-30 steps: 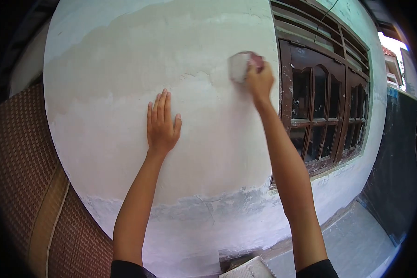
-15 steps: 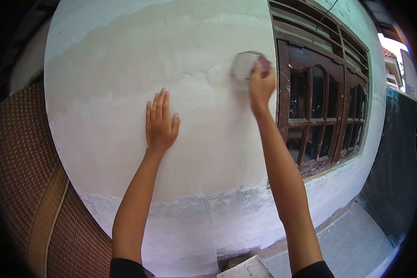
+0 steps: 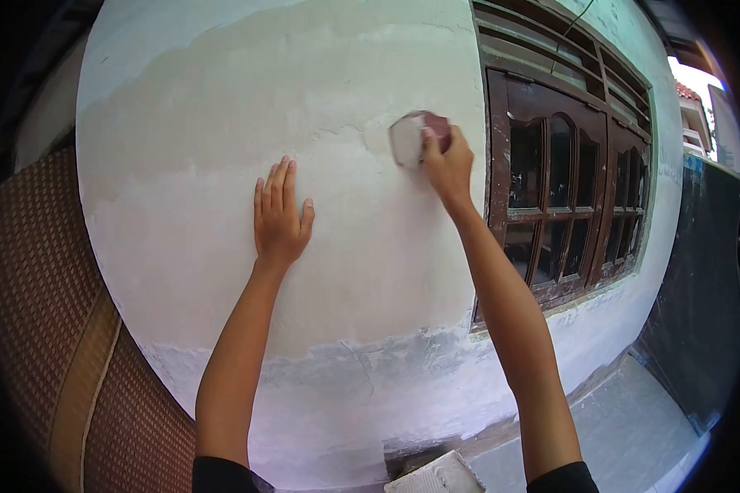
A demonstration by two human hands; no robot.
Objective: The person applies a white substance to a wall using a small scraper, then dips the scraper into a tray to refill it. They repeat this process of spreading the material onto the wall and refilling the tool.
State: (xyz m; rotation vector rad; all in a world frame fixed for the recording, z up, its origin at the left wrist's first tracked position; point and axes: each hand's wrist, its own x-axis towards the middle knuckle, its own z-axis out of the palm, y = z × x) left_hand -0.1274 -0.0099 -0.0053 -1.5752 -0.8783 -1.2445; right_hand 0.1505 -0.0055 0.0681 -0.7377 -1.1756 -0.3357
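Note:
My left hand (image 3: 279, 215) lies flat against the plastered wall (image 3: 362, 255), fingers stretched upward and thumb apart, holding nothing. Higher up and to the right, my right hand (image 3: 450, 168) grips a piece of sandpaper (image 3: 406, 143) against the wall, just left of the window frame. The sandpaper looks roundish, whitish on one part and dark red on the other, slightly blurred. My thumb shows on its near face; the other fingers are mostly hidden behind it. A thin crack runs across the plaster between the two hands.
A brown wooden window (image 3: 559, 172) with glass panes and slats above is set in the wall on the right. Woven panels (image 3: 37, 312) stand along the left. A whitish block-like object (image 3: 436, 476) lies at the wall's foot. A dark panel (image 3: 699, 287) stands far right.
My right hand has moved left and slightly down along the wall with the sandpaper, away from the window frame. My left hand stays flat in nearly the same place.

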